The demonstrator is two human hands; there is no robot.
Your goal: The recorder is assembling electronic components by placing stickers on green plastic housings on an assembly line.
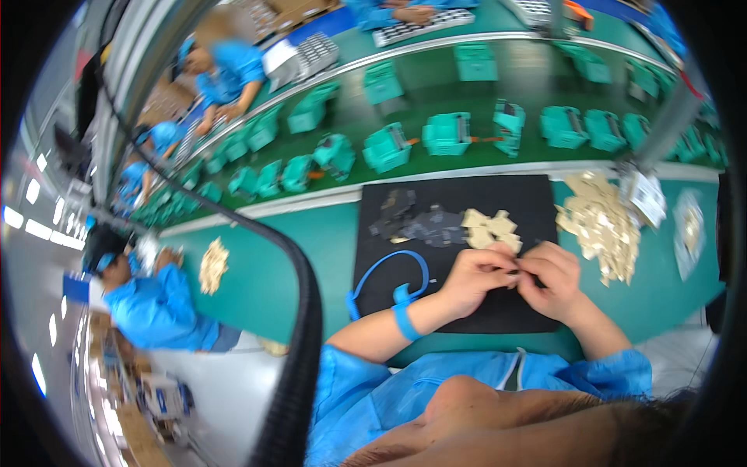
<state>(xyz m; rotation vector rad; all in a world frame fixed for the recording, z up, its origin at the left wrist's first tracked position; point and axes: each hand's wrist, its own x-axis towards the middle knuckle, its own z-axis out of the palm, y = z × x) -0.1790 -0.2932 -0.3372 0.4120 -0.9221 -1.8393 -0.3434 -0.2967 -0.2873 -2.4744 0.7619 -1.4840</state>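
My left hand (473,279) and my right hand (554,279) meet over the black mat (455,204), fingertips pinched together on a small dark part (517,270) that my fingers mostly hide. A blue wrist strap (406,321) circles my left wrist, and its blue cord (387,268) loops across the mat. Just beyond my fingers lie a few tan flat pieces (490,228) and a cluster of dark grey flat pieces (412,220).
A big heap of tan pieces (601,224) lies right of the mat, with a clear bag (690,229) further right. Teal boxes (447,132) ride the conveyor behind. A black corrugated hose (299,342) crosses at left. Workers in blue sit at left and across the line.
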